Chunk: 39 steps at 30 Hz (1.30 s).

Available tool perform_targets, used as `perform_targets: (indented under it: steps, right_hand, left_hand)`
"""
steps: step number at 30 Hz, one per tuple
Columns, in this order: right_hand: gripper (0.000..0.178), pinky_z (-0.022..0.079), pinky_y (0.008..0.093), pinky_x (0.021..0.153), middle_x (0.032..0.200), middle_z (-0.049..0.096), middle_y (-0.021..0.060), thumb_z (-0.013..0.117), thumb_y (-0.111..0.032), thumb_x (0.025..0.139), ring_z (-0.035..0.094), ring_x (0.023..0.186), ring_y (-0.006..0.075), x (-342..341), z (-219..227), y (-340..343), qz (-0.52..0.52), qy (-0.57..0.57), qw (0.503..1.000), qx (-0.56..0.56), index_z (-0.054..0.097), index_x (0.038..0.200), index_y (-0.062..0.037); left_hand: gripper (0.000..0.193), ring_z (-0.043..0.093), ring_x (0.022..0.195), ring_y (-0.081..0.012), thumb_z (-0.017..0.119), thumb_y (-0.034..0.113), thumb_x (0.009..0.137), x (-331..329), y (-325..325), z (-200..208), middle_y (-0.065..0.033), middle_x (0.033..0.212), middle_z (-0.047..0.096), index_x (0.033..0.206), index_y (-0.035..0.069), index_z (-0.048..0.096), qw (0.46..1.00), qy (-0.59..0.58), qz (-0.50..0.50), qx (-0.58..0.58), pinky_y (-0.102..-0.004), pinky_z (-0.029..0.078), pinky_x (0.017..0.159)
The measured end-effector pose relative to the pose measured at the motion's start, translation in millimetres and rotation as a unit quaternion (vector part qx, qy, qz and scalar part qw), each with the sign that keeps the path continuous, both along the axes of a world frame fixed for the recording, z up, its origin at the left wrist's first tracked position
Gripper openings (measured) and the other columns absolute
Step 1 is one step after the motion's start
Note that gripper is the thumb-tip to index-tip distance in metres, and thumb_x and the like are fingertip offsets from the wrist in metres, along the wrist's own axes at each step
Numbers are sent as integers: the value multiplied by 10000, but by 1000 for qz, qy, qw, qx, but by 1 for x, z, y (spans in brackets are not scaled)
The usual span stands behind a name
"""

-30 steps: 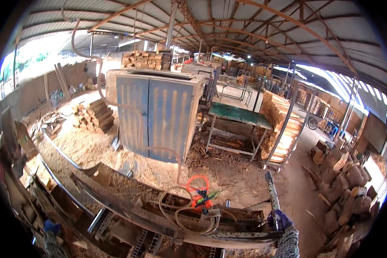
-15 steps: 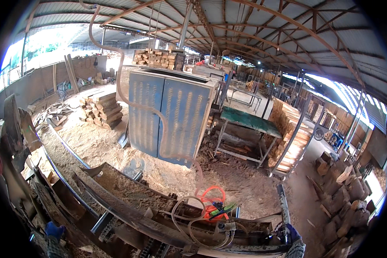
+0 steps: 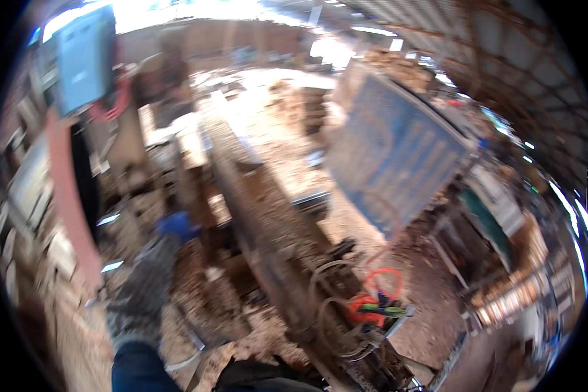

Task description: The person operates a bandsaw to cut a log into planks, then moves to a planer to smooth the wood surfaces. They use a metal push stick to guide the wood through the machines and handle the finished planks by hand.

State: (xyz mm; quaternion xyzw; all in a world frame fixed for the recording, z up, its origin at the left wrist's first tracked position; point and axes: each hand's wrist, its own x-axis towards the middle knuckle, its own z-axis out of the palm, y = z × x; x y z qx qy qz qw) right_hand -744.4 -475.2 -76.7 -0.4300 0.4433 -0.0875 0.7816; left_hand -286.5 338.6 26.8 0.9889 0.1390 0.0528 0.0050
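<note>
My left hand [image 3: 178,226], in a blue glove, is in front of me, a little left of the middle of the view. The picture is blurred there, so I cannot tell whether my fingers are spread or pressed together, nor whether they touch something. My arm, in a grey sleeve [image 3: 140,287], reaches up from the lower edge.

The long metal beam [image 3: 268,261] lies just to the right of this hand and runs slanting from the upper left to the lower right. Near its lower end there are a pale hose [image 3: 313,284] in loops and, beside it, an orange hose [image 3: 360,308]. To the left of my hand stands a curved pink guard [image 3: 68,189], and above it a light blue box [image 3: 83,62]. Beyond the beam, I see a blue cabinet [image 3: 395,153], which looks tilted, and a green table [image 3: 487,219].
</note>
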Motion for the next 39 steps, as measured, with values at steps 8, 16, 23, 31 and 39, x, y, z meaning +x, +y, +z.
perform_targets:
  steps: [8, 16, 23, 31, 39]
  right_hand:
    - [528, 552, 320, 623, 992, 674, 53, 543, -592, 970, 642, 813, 197, 60, 48, 95, 10, 95, 994, -45, 635, 1251, -154]
    - [380, 501, 307, 515, 736, 607, 2, 544, -545, 996, 567, 554, 163, 104, 53, 162, 23, -71, 997, 0, 601, 997, -169]
    - [380, 465, 267, 452, 668, 576, -24, 579, -546, 978, 545, 504, 128, 131, 48, 176, 36, -70, 992, 96, 602, 898, -175]
    - [521, 478, 279, 459, 629, 532, -5, 607, -645, 927, 535, 490, 156, 149, 87, 232, 66, -19, 997, 44, 594, 915, -125]
    - [580, 487, 278, 513, 686, 555, 4, 627, -645, 910, 555, 551, 147, 150, 89, 236, 61, -24, 998, 25, 563, 1031, -81]
  left_hand:
    - [643, 719, 914, -341, 594, 651, 893, -15, 19, 87, -172, 945, 747, 985, 40, 772, 992, 108, 70, -3, -503, 540, 808]
    - [719, 715, 831, -362, 599, 690, 885, -3, 16, 90, -188, 855, 728, 905, -12, 754, 994, 104, 32, -21, -503, 540, 757]
    - [716, 710, 946, -349, 579, 711, 895, -6, 3, 102, -176, 936, 734, 957, 21, 760, 988, 142, 49, -29, -510, 524, 842]
    - [675, 717, 966, -312, 535, 690, 931, -16, -5, 96, -118, 991, 750, 1033, 66, 773, 988, 142, 55, 6, -492, 527, 845]
    - [694, 696, 1071, -336, 527, 684, 941, -22, -26, 98, -170, 1103, 738, 1068, 43, 759, 989, 104, 100, -18, -507, 514, 916]
